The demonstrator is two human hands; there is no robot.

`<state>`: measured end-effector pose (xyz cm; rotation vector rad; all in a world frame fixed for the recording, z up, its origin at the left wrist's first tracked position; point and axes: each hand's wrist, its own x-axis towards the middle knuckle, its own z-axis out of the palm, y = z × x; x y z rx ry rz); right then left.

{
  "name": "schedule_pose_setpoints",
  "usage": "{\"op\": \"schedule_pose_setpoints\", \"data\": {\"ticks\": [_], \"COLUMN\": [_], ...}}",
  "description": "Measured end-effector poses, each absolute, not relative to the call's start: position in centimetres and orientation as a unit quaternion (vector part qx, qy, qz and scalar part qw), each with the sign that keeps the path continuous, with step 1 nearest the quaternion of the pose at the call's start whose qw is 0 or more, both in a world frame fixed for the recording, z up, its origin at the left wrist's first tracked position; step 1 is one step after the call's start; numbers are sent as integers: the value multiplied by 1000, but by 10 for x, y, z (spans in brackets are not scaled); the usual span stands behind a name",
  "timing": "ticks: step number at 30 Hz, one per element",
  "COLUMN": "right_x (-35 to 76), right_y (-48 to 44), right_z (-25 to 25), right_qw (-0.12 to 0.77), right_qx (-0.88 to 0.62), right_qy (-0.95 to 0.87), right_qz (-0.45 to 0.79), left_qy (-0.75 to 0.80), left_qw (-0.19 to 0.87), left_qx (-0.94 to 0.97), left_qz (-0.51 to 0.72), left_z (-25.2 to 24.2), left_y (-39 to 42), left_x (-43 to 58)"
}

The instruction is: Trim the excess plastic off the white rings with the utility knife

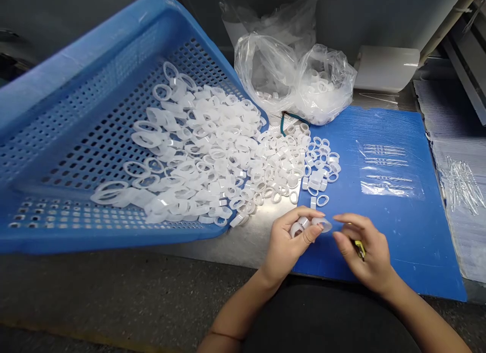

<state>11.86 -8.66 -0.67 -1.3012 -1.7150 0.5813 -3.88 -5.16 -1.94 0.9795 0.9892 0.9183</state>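
Note:
My left hand point(283, 244) is closed around several translucent white plastic rings point(305, 222). One larger ring point(322, 224) sticks out between its thumb and fingertips. Just to the right is my right hand point(368, 254), its thumb and index finger apart and pointing toward that ring without touching it. A small yellow tool point(359, 249) with a dark tip is tucked in the right palm under the curled fingers; its exact kind is mostly hidden. Beyond the hands, a heap of similar rings point(281, 163) spreads over the metal tabletop and onto a blue mat point(398, 241).
At left, a tilted blue perforated basket point(94, 85) spills many rings toward the table. Clear plastic bags point(326, 90) with rings stand at the back. Thin clear pieces point(387, 178) lie on the mat, and more point(465, 186) lie on a white stack point(455, 125) at right.

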Motion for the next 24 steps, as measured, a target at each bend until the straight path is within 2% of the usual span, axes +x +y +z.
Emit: {"op": "schedule_pose_setpoints", "data": {"ticks": [4,7,14,24], "right_x": [124,124,119,127], "right_y": [-87,-82,-77,-74], "right_z": [-2,2,4,9], "right_qw": [435,393,381,407], "right_qx": [-547,-530,-520,-559], "right_qy": [-614,-591,-488,-496], "right_qz": [367,464,589,526], "left_qy": [422,408,370,372], "left_qw": [727,754,785,775], "left_qx": [366,320,299,361], "left_qz": [400,403,397,362], "left_z": [-15,-13,-12,-13], "left_y": [-51,-49,-48,-47], "left_x": [-37,-35,-33,-36]}}
